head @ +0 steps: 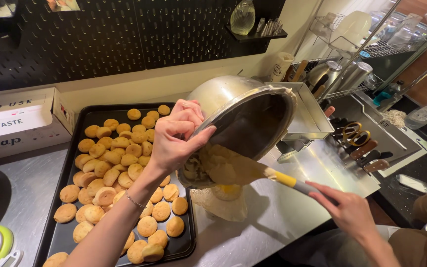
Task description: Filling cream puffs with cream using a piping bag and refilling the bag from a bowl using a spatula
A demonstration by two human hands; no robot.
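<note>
The left hand (176,136) is closed over the rim of a large round stainless-steel mixing bowl (233,116), thumb on the inside edge, holding it tipped steeply so its mouth faces down toward six o'clock. The right hand (344,207), at about four o'clock from the bowl, is wrapped around the grey handle of a spatula with a yellow collar and a pale blade (253,173), whose blade lies in the thick pale-yellow dough (213,165) clinging to the lower lip of the bowl. Directly below, at six o'clock, a mound of the same dough (221,202) already rests on the brushed steel surface (292,212). This looks like the scraping-out step, well along; the remaining dough seems to call for a firm sweep of the blade round the lower wall while the bowl is kept tilted. At nine o'clock lies a dark rectangular baking tray (75,232) crowded with small round golden biscuits (119,158), just beside the bowl. At two o'clock a square metal tin (307,116) stands close behind the bowl, with scissors and knives (362,143) further out at three o'clock.
</note>
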